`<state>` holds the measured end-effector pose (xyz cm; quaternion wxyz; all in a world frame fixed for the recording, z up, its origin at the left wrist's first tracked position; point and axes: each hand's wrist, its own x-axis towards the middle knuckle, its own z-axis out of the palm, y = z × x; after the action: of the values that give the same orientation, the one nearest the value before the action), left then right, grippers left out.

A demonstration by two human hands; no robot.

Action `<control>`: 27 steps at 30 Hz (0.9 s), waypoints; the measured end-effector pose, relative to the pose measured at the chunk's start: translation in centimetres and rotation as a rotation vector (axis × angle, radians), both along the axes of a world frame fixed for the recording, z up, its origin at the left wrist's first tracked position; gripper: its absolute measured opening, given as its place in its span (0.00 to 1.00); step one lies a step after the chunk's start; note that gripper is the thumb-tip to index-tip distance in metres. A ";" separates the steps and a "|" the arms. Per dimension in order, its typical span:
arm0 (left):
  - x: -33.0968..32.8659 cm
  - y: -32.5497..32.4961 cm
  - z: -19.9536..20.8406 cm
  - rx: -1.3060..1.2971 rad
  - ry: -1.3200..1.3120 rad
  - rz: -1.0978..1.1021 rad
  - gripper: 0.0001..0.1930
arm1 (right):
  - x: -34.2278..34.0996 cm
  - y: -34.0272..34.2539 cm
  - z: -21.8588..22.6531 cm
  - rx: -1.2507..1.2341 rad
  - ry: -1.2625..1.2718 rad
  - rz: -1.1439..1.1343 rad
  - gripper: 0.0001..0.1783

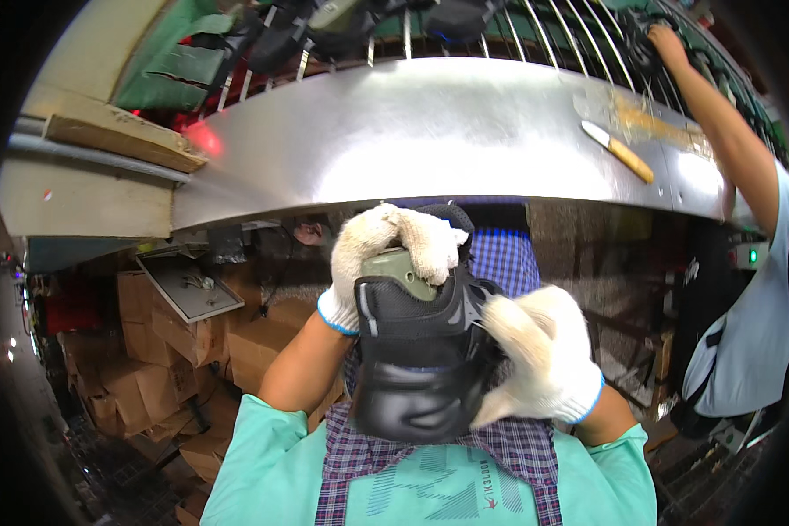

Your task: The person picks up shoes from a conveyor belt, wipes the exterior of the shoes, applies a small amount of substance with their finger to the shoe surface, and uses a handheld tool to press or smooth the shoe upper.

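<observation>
A black shoe [421, 351] is held up in front of my chest, with an olive-green shoe last [394, 268] showing in its opening. My left hand [386, 241], in a white knitted glove with a blue cuff, is closed over the top of the last and the shoe's collar. On the other side, my right hand [548, 351], gloved the same way, grips the shoe's side near the laces. Some of its fingertips are hidden by the shoe.
A shiny metal ledge [394, 131] curves ahead, with a wooden-handled knife [618, 152] lying on it. Behind it, a rack of metal rods [543, 35] carries several dark shoes [342, 26]. A co-worker's arm [728, 131] reaches over at the right. Cardboard boxes [149, 368] stand at the lower left.
</observation>
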<state>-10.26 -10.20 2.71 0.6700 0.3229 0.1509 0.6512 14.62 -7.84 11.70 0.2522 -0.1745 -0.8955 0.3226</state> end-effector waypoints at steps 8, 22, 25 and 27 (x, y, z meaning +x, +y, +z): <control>-3.2 -1.4 12.6 0.707 0.604 1.018 0.15 | -0.4 4.9 3.5 -0.121 0.368 -0.369 0.40; 3.1 4.8 5.0 0.590 1.421 0.655 0.21 | 1.4 17.6 -4.1 -0.253 0.087 -0.515 0.24; -1.7 7.1 9.8 0.616 1.746 0.604 0.27 | 1.3 18.2 -2.9 -0.174 0.012 -0.425 0.30; -5.4 8.4 10.1 0.560 2.034 0.759 0.39 | -1.1 18.5 -0.9 0.122 -0.151 -0.309 0.33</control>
<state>-15.71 -1.76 12.85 -0.1030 0.7771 0.5650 0.2574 13.55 10.70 10.84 0.2409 -0.3179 -0.8924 0.2111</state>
